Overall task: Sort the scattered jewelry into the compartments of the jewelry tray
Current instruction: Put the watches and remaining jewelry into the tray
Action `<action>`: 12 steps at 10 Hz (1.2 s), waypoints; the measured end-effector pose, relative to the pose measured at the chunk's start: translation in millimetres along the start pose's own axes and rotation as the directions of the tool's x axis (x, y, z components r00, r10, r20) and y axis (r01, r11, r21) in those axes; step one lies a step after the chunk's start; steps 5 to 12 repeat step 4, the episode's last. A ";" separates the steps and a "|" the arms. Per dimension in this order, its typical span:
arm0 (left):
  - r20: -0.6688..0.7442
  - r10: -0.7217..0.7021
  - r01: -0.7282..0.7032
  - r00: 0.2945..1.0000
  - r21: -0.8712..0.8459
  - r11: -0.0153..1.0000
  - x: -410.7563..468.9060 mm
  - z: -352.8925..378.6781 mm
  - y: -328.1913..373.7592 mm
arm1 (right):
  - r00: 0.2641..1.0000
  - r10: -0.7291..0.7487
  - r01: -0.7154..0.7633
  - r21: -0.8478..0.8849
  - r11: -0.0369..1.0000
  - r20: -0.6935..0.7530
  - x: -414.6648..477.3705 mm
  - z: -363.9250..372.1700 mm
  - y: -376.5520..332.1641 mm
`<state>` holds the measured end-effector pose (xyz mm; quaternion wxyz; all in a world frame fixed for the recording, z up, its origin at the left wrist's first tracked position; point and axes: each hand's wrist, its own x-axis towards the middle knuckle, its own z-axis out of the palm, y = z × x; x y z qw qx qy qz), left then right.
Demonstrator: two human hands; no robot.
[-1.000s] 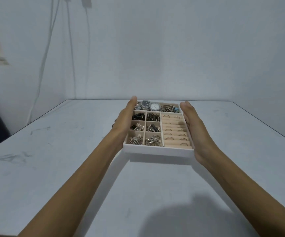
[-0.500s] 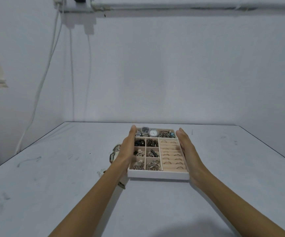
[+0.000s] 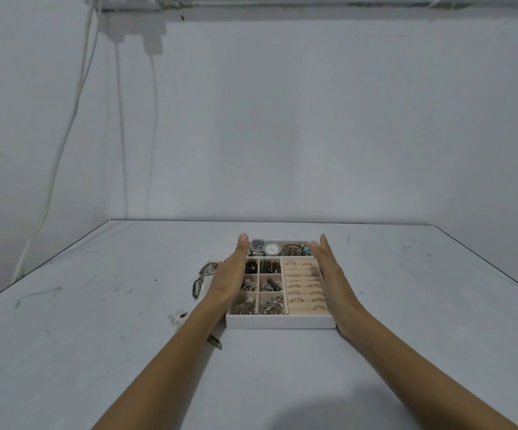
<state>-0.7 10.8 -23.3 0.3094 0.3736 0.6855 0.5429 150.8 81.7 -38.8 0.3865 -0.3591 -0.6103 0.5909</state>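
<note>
Now pressing the jewelry tray (image 3: 281,323) flat on the counter (image 3: 406,305) between the left hand (image 3: 229,282) and the right hand (image 3: 329,274), fingers (image 3: 241,246) straight along both side walls. Could tip and spill rings (image 3: 304,293) if shoved unevenly. Leaves loose pieces (image 3: 207,269) out at left. Looks farther off than a second ago, loose pieces newly showing.

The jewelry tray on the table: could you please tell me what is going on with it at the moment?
A person has the white, beige-lined jewelry tray between both hands: the left hand lies flat against its left side, the right hand against its right side, fingers straight. Its compartments are filled, with two wristwatches in the far row and gold rings in the slotted section. A few loose metal pieces lie on the pale table left of the tray, not yet sorted.
</note>
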 end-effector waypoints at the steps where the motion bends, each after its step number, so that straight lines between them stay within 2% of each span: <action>1: 0.062 -0.021 0.020 0.998 0.008 1.000 -1.3 -3.8 3.0 | 1.000 0.009 -0.011 -0.122 0.992 -0.020 1.0 3.5 -0.6; 2: 0.198 -0.072 0.074 0.977 -0.003 0.997 0.2 -12.7 -0.4 | 1.000 -0.012 0.008 -0.194 0.981 -0.018 -1.9 2.9 0.8; 3: 0.265 -0.124 0.125 0.956 0.011 0.992 3.1 -27.3 -3.0 | 1.000 -0.018 0.017 -0.099 0.995 -0.009 -13.4 -2.1 5.2; 4: 0.243 -0.155 0.138 0.958 0.085 0.987 -6.3 -39.1 -15.7 | 0.998 -0.049 0.050 0.016 0.999 -0.044 -43.2 -8.4 8.0; 12: 0.243 -0.155 0.138 0.958 0.085 0.987 -6.3 -39.1 -15.7 | 0.998 -0.049 0.050 0.016 0.999 -0.044 -43.2 -8.4 8.0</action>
